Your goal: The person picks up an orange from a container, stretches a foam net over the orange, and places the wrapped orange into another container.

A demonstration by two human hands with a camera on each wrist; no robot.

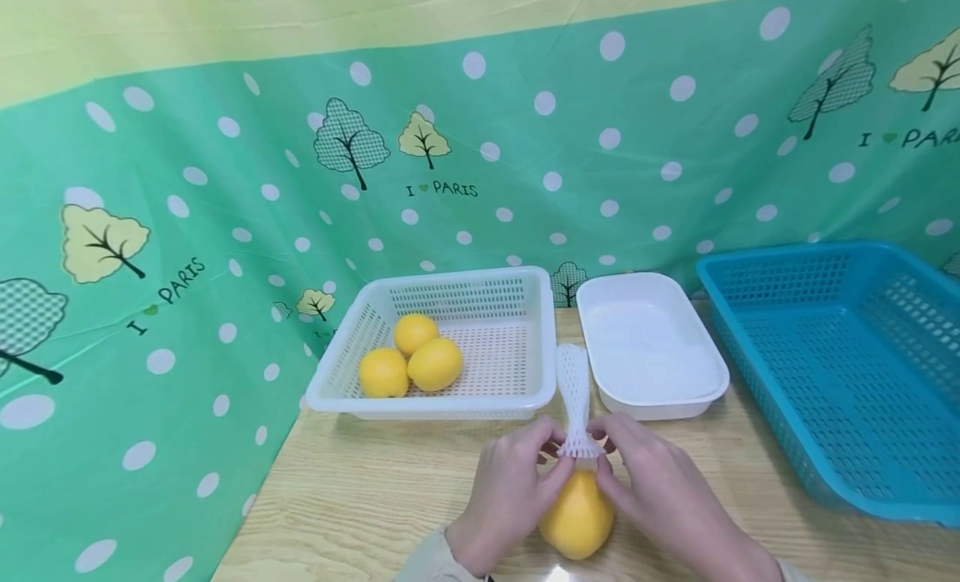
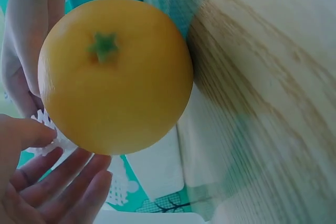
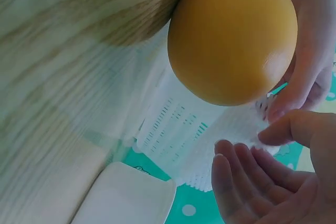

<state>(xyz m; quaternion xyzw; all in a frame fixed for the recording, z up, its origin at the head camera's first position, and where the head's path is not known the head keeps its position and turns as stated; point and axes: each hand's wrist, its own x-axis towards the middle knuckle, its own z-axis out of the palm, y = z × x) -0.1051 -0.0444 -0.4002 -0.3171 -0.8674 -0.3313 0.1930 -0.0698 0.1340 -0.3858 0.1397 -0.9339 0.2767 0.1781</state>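
Observation:
An orange (image 1: 577, 519) lies on the wooden table between the two hands, its green star-shaped stem mark showing in the left wrist view. Just beyond it, a white foam fruit net (image 1: 574, 390) stretches away from the person, its near end spread wider than the rest. The left hand (image 1: 513, 482) pinches the left side of that near rim between thumb and fingers. On the opposite side, the right hand (image 1: 656, 482) pinches the rim likewise. The net's opening is at the far side of the orange; whether they touch is hard to tell.
A white perforated basket (image 1: 450, 405) at the back left holds three more oranges (image 1: 435, 364). Right of it stands a shallow white tray (image 1: 652, 348). A large blue basket (image 1: 810, 432) occupies the right side. Green printed cloth (image 1: 510, 173) hangs behind and to the left.

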